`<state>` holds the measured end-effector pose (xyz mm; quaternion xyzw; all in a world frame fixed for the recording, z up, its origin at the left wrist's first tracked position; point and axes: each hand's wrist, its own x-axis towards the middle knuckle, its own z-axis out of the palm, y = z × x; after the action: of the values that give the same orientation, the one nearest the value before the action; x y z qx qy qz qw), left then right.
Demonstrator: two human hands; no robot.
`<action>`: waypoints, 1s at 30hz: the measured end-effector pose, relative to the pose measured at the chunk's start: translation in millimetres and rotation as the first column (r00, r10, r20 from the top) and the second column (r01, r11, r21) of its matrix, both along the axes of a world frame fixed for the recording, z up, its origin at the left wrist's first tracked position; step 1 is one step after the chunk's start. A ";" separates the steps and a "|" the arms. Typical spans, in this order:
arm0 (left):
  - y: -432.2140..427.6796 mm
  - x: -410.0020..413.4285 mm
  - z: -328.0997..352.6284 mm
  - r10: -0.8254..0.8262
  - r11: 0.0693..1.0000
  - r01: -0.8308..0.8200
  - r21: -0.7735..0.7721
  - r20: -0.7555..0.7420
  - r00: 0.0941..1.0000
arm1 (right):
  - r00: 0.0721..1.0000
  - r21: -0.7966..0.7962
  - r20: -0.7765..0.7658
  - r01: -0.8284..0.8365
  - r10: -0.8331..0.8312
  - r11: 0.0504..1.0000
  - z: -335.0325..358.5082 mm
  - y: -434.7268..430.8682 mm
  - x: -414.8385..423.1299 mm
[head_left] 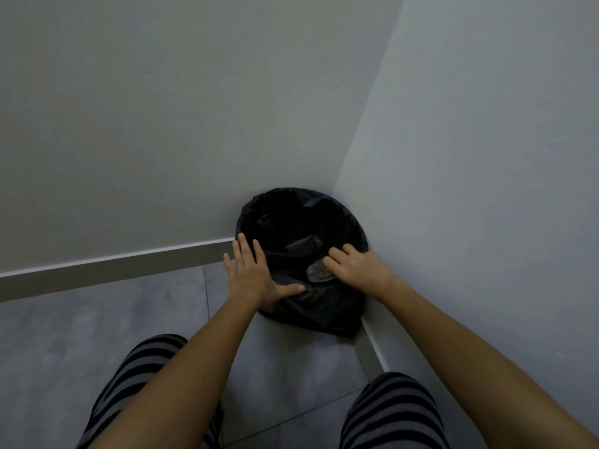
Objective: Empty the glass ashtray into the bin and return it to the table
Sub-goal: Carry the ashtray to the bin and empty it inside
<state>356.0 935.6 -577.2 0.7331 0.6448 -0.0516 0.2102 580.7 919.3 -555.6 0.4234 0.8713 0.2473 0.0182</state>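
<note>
A round bin lined with a black plastic bag (293,218) stands on the floor in the corner of two walls. My right hand (356,265) is over the bin's right side, fingers curled around the clear glass ashtray (319,273), which is tipped over the bin's opening and mostly hidden by the hand. My left hand (252,272) lies flat with fingers spread on the bin's left rim, thumb resting on the bag. What lies inside the bin is dark and hard to make out.
Pale grey walls (486,157) meet just behind the bin, with a light skirting board (113,267) along each. The floor (97,319) is grey tile. My knees in striped trousers (392,413) show at the bottom of the view.
</note>
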 end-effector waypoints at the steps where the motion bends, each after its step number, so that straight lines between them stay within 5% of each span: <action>1: -0.2 0.4 0.0 0.001 1.000 -0.001 -0.002 -0.003 1.000 | 0.999 0.019 0.020 -0.026 0.025 0.999 -2.5 -1.5 1.7; 5: -0.1 -0.6 -0.9 -0.003 1.000 0.003 0.000 0.003 1.000 | 0.999 0.117 -0.051 0.005 0.001 0.993 0.0 0.7 0.7; 9: 0.8 -1.3 0.1 -0.013 1.000 0.013 -0.005 -0.015 1.000 | 0.991 0.086 0.039 -0.134 0.131 0.987 -8.5 -3.0 5.0; 13: -2.1 2.0 -0.3 0.016 1.000 -0.016 0.025 -0.001 1.000 | 0.999 0.137 -0.026 -0.022 0.026 0.990 -5.3 -3.0 -0.6; 22: -2.2 5.3 -0.4 0.065 0.998 -0.065 0.017 -0.009 0.998 | 0.998 0.150 -0.033 -0.040 0.046 0.988 -5.5 0.8 -4.2; 26: -0.8 3.7 -1.2 0.045 0.998 -0.044 0.043 -0.024 0.999 | 0.989 0.129 0.065 -0.141 0.134 0.982 -19.9 -2.1 4.2; 30: -2.6 3.6 -1.1 0.034 0.999 -0.034 0.033 -0.021 0.999 | 0.998 0.230 -0.061 0.005 0.009 0.973 -9.8 -5.5 4.0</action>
<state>359.6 933.0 -578.2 0.7247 0.6602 -0.0454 0.1923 584.7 913.9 -565.5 0.4293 0.8374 0.3335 -0.0580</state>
